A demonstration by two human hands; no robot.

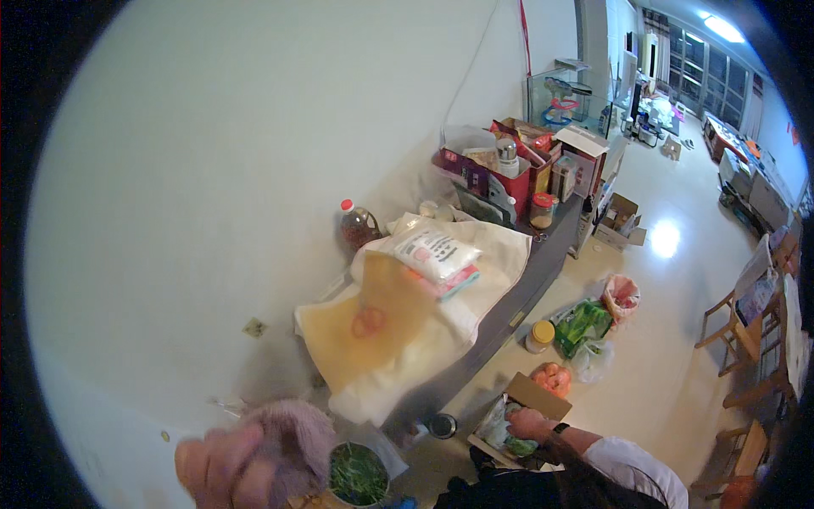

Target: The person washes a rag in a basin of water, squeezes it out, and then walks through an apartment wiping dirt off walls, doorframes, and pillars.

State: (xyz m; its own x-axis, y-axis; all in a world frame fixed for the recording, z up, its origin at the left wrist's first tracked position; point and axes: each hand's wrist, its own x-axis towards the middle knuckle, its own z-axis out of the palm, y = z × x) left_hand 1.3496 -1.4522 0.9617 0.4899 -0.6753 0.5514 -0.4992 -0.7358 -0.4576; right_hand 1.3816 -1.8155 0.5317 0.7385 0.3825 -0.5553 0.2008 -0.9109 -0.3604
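Observation:
At the lower left, my left hand [222, 464] is close to the camera and blurred, its fingers curled around a fuzzy pink cloth [299, 439]. Right beside it is a round container of cut green vegetables [357, 474], partly hidden. My right hand [529, 424], with a black band on the wrist, reaches down into an open cardboard box [540, 396]. Clear plastic bags [493, 426] and a green vegetable [521, 445] lie in that box around the fingers. Whether those fingers grip anything is hidden.
Along the wall, a dark bench [458, 375] bears a pale cloth [496, 245], a white printed bag [435, 251] and a red-capped bottle [359, 226]. On the floor are a yellow-lidded jar [540, 336], an orange bag [552, 379] and a green bag [582, 326]. Wooden chairs [744, 337] stand right.

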